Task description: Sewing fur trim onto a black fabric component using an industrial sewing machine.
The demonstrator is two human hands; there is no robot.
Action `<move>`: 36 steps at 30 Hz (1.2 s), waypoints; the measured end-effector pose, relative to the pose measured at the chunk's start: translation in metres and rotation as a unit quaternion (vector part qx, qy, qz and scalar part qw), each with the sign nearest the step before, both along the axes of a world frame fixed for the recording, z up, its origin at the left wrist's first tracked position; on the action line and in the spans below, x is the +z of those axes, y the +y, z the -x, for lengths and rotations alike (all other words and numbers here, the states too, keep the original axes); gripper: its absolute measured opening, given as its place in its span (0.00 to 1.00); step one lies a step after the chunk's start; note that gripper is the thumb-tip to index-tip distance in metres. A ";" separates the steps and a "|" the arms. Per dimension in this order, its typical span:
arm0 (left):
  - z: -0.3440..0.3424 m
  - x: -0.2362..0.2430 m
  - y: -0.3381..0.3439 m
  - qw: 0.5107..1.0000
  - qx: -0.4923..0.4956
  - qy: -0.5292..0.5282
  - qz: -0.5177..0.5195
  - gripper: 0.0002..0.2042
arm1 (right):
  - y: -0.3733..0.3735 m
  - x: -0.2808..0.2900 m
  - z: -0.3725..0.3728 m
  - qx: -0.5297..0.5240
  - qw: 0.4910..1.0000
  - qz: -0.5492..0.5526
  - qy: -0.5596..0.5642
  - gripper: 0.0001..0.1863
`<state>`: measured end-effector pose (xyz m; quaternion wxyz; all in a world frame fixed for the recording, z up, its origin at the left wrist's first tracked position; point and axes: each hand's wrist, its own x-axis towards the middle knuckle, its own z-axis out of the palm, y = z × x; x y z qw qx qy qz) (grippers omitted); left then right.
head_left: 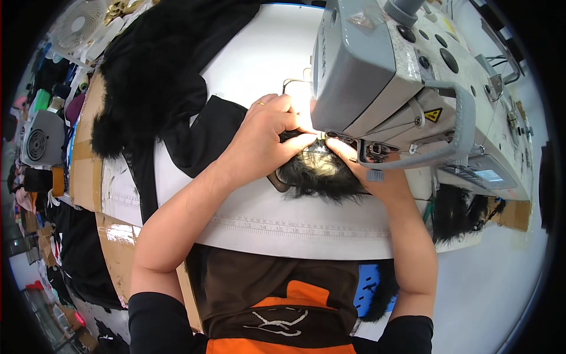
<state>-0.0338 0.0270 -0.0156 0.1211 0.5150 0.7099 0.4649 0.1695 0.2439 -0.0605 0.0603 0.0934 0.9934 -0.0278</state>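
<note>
A grey industrial sewing machine stands at the upper right, its presser foot lit over a black furry piece with a pale middle. My left hand grips that piece, thumb pressed just left of the foot, fingers bent above it. My right hand grips the piece from the right, its thumb at the foot's front edge and its other fingers mostly hidden under the machine head.
Black fabric with fur lies over the table's left part. A printed ruler edge runs along the white table. More fur lies at the right. A white fan and clutter stand at the far left.
</note>
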 end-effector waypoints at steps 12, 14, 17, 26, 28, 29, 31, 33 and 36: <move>0.004 -0.004 0.002 1.000 -0.005 0.000 0.026 0.05 | -0.001 0.016 0.018 -0.030 0.995 0.096 0.002 0.18; 0.004 -0.007 0.002 0.999 0.009 0.041 0.001 0.06 | -0.003 0.019 0.021 -0.056 0.989 0.134 -0.004 0.18; 0.005 -0.008 0.004 0.999 0.015 0.042 -0.013 0.06 | -0.004 0.022 0.021 -0.083 0.982 0.169 -0.008 0.18; 0.000 -0.008 0.003 0.997 0.022 0.075 -0.014 0.05 | 0.000 0.002 0.007 0.044 0.997 0.015 0.069 0.25; 0.000 -0.009 0.003 0.996 0.026 0.087 -0.015 0.05 | 0.005 -0.004 0.009 0.118 0.971 -0.026 0.208 0.06; 0.000 -0.009 0.004 0.995 0.032 0.098 -0.015 0.05 | 0.004 -0.004 0.010 0.118 0.971 -0.026 0.209 0.06; 0.000 -0.009 0.004 0.994 0.031 0.098 -0.021 0.05 | 0.000 -0.003 0.014 0.111 0.966 -0.049 0.228 0.05; 0.000 -0.010 0.006 0.994 0.029 0.098 -0.027 0.04 | 0.004 -0.008 0.014 0.107 0.965 -0.030 0.238 0.05; 0.000 -0.011 0.005 0.993 0.033 0.103 -0.042 0.04 | -0.004 0.007 0.013 0.075 0.988 -0.041 0.132 0.13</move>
